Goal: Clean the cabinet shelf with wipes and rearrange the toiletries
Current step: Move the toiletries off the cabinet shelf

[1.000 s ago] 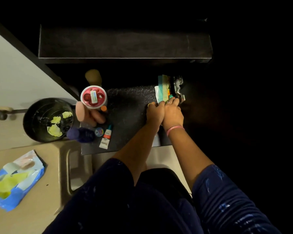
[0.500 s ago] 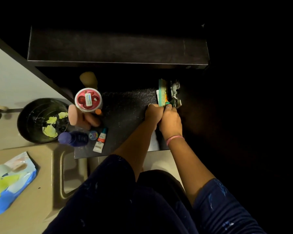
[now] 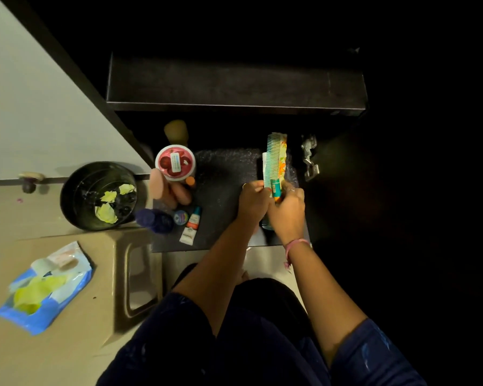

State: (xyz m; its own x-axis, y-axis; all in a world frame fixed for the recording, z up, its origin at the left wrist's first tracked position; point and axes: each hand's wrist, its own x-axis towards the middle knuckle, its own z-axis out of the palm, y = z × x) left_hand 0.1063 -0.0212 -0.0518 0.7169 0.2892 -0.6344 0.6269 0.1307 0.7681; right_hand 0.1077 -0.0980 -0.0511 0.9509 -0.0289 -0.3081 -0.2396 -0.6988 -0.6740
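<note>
Fingers of both hands are curled in around the near end of a little bundle of combs (image 3: 273,160). The left hand (image 3: 253,200) pinches it from the left side, the right hand (image 3: 287,210) wraps it from the right, and the two hands are touching. Looks like a teal comb, a paler one and something orange-patterned stacked together, plus a small teal-and-orange tube-like thing (image 3: 275,189) right at the fingertips, though I can't tell exactly what that is.

The bundle sits at the right side of the dark cabinet shelf (image 3: 223,176), far end pointing toward the back, near a metal hinge (image 3: 309,157).

My guess on handling: the combs are light, stiff plastic, a bit slick against each other, so they'd fan apart if squeezed loosely. Best to hold them across the spines near one end, like now, rather than by the teeth.

Over on the left of the shelf there's a red-lidded jar (image 3: 175,162), pinkish bottles (image 3: 168,189), a purple bottle (image 3: 155,220), a small round tin (image 3: 181,217) and a white tube (image 3: 190,227). Further left, off the shelf, a black bin (image 3: 73,196) has yellow used wipes in it, and a blue wipes pack (image 3: 43,286) lies on the beige surface.
</note>
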